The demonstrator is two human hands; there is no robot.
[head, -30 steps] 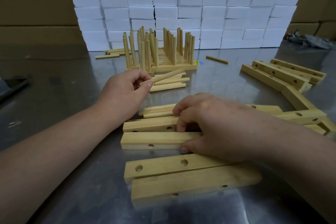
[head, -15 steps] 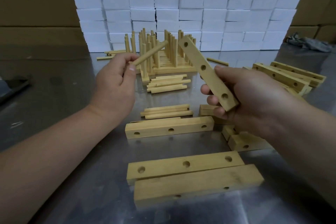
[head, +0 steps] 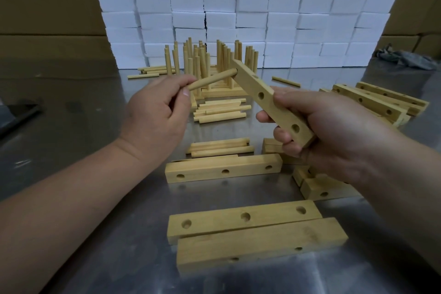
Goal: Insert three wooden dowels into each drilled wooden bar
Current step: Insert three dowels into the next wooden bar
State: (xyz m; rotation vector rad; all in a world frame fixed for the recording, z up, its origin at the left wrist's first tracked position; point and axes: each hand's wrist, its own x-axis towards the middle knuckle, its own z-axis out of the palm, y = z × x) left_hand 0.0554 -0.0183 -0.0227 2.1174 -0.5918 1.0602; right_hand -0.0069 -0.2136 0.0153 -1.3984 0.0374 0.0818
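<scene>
Moved: dowel (head: 210,81) to bar (head: 269,100) | left hand (head: 155,112) pinches dowel | right hand (head: 329,131) grips bar | loose dowels (head: 219,110) beneath

Pretty much all the wood here is the same pale honey-yellow: the bar (head: 276,112), the dowel (head: 210,81) meeting it, the loose bars (head: 238,164) near the bench's front edge, and the standing dowels (head: 198,64) toward the far edge. The holes in the bars show up as small dark dots in a row. The bench (head: 83,138) is dull grey metal with blurry reflections. Along its far edge white boxes (head: 286,19) make a brick-like grid, with brown cardboard (head: 59,7) with black print at the far left corner and something grey and crumpled (head: 405,59) at the far right.
</scene>
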